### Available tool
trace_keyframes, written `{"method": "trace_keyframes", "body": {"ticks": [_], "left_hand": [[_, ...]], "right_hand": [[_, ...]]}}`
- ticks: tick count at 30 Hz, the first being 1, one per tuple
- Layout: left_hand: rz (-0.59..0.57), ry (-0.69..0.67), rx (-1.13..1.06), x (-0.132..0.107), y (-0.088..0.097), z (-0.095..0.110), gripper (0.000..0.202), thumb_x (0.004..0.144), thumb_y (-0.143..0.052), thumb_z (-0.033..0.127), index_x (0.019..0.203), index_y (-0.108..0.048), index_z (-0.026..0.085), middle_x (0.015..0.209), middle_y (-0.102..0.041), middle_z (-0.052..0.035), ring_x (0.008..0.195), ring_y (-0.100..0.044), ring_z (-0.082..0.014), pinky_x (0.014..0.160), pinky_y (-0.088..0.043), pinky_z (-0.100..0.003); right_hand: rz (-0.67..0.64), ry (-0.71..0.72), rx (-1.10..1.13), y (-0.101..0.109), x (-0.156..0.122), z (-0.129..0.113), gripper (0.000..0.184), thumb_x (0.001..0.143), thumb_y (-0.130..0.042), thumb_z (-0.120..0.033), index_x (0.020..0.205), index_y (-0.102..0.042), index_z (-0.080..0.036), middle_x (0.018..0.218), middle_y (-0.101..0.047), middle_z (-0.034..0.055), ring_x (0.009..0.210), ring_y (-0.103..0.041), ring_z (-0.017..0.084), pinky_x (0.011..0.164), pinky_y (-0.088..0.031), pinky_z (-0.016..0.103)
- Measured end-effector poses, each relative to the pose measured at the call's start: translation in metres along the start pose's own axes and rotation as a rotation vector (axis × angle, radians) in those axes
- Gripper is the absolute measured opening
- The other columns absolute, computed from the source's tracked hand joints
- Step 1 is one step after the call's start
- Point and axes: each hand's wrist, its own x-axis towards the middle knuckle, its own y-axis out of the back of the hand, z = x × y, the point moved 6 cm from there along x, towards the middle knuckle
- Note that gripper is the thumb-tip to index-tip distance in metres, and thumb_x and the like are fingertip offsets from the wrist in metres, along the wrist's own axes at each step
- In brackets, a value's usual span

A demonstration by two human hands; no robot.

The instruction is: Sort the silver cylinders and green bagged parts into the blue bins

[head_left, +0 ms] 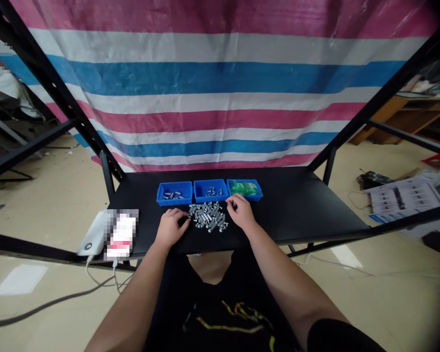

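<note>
3 bins (174, 201), 1 mtl pile (207, 216)

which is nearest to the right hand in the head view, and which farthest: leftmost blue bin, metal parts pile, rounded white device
From the right hand:
1. metal parts pile, just to its left
2. leftmost blue bin, beyond the pile, at the row's left end
3. rounded white device, at the table's left edge

Hardware pile (207, 217) between left hand (171, 227) and right hand (242, 213); bins (202, 199) behind
</note>
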Motion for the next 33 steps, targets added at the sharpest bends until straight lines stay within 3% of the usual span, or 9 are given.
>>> {"method": "trace_keyframes", "body": {"ticks": [5, 9, 13, 16, 19, 24, 28, 31, 33], "left_hand": [[-0.007, 0.013, 0.038, 0.001, -0.004, -0.003, 0.022, 0.095, -0.056, 0.038, 0.098, -0.074, 0.025, 0.098, -0.071, -0.0069, 0.094, -0.061, -0.0234, 0.088, -0.047, -0.040], [0.075, 0.010, -0.073, 0.003, 0.005, 0.011, 0.022, 0.098, -0.054, 0.038, 0.098, -0.070, 0.023, 0.100, -0.071, -0.0065, 0.097, -0.063, -0.0230, 0.090, -0.049, -0.039], [0.099, -0.054, -0.138, 0.011, 0.008, 0.047, 0.020, 0.098, -0.054, 0.038, 0.099, -0.068, 0.023, 0.102, -0.073, -0.0064, 0.098, -0.064, -0.0237, 0.091, -0.049, -0.040], [0.075, -0.081, -0.149, 0.019, 0.003, 0.066, 0.019, 0.097, -0.055, 0.037, 0.098, -0.069, 0.024, 0.102, -0.073, -0.0069, 0.099, -0.065, -0.0248, 0.091, -0.050, -0.042], [0.054, -0.064, -0.178, 0.024, -0.002, 0.067, 0.018, 0.096, -0.056, 0.035, 0.097, -0.069, 0.023, 0.100, -0.073, -0.0075, 0.097, -0.066, -0.0248, 0.089, -0.051, -0.041], [0.088, -0.028, -0.232, 0.024, -0.001, 0.051, 0.017, 0.096, -0.055, 0.034, 0.096, -0.068, 0.022, 0.098, -0.072, -0.0072, 0.094, -0.066, -0.0232, 0.087, -0.052, -0.039], [0.148, 0.042, -0.201, 0.020, 0.000, 0.033, 0.020, 0.095, -0.056, 0.032, 0.109, -0.066, 0.023, 0.100, -0.071, -0.0067, 0.098, -0.065, -0.0239, 0.091, -0.051, -0.039], [0.159, 0.046, -0.129, 0.013, -0.004, 0.022, 0.024, 0.093, -0.055, 0.028, 0.114, -0.066, 0.023, 0.104, -0.070, -0.0074, 0.100, -0.064, -0.0250, 0.092, -0.050, -0.040], [0.145, 0.036, -0.079, 0.010, -0.008, 0.018, 0.024, 0.092, -0.057, 0.028, 0.113, -0.067, 0.023, 0.107, -0.070, -0.0079, 0.101, -0.063, -0.0256, 0.093, -0.050, -0.041]], "right_hand": [[0.029, -0.077, 0.078, 0.005, -0.019, 0.023, 0.014, 0.087, -0.054, -0.019, 0.087, -0.068, -0.020, 0.083, -0.062, 0.0033, 0.065, -0.054, 0.015, 0.064, -0.049, 0.029], [0.050, -0.072, 0.129, 0.007, -0.020, 0.009, 0.013, 0.090, -0.057, -0.023, 0.093, -0.070, -0.020, 0.085, -0.064, 0.0035, 0.069, -0.058, 0.015, 0.068, -0.051, 0.029], [-0.145, 0.049, 0.319, -0.008, -0.016, -0.030, 0.025, 0.091, -0.063, -0.027, 0.114, -0.069, -0.022, 0.101, -0.069, 0.0055, 0.080, -0.065, 0.015, 0.077, -0.056, 0.030], [-0.262, 0.109, 0.377, -0.020, -0.007, -0.051, 0.019, 0.092, -0.064, -0.028, 0.108, -0.072, -0.022, 0.100, -0.070, 0.0056, 0.083, -0.067, 0.016, 0.080, -0.056, 0.030], [-0.273, 0.078, 0.391, -0.030, 0.006, -0.056, 0.013, 0.092, -0.064, -0.029, 0.092, -0.073, -0.020, 0.089, -0.072, 0.0045, 0.080, -0.068, 0.017, 0.078, -0.056, 0.030], [-0.422, 0.034, 0.500, -0.054, 0.015, -0.060, 0.016, 0.087, -0.070, -0.030, 0.099, -0.072, -0.020, 0.089, -0.074, 0.0030, 0.078, -0.071, 0.017, 0.075, -0.057, 0.029], [-0.243, 0.021, 0.341, -0.048, 0.030, -0.049, 0.008, 0.088, -0.067, -0.027, 0.087, -0.071, -0.021, 0.080, -0.072, 0.0014, 0.073, -0.068, 0.016, 0.073, -0.055, 0.028], [-0.039, -0.044, 0.248, -0.032, 0.049, -0.033, 0.007, 0.088, -0.065, -0.025, 0.088, -0.071, -0.020, 0.083, -0.072, 0.0029, 0.075, -0.069, 0.017, 0.074, -0.055, 0.029], [0.025, -0.073, 0.159, -0.023, 0.061, -0.026, 0.007, 0.086, -0.067, -0.023, 0.090, -0.070, -0.020, 0.086, -0.071, 0.0038, 0.073, -0.067, 0.017, 0.074, -0.055, 0.030]]}}
